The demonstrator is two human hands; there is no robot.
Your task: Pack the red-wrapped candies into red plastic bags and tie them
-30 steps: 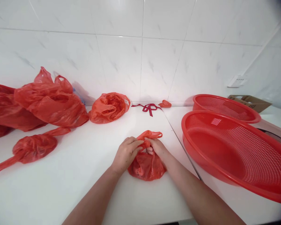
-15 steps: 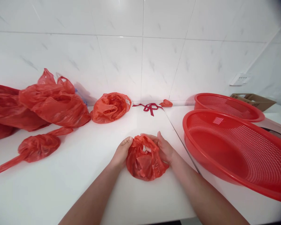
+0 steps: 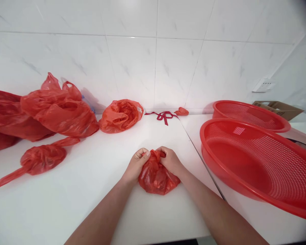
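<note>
A small crumpled red plastic bag [image 3: 156, 177] lies on the white counter [image 3: 79, 197] in front of me. My left hand [image 3: 137, 162] grips its top from the left with curled fingers. My right hand [image 3: 170, 159] pinches the same bunched top from the right. The two hands almost touch above the bag. The bag's handles are tucked under my fingers and hidden.
Further red plastic bags lie on the counter: a twisted one [image 3: 40, 158] at the left, a big heap [image 3: 48, 109] behind it, a rounded one [image 3: 119, 115] by the tiled wall. A dark red ribbon [image 3: 164, 116] lies at the back. Two red mesh baskets [image 3: 257, 163] and a cardboard box [image 3: 279, 109] stand right.
A second ago the bag's handle loop stuck up between my hands; then the hands spread around the bag. Now both have closed on its bunched top and the loop is gone from sight.
</note>
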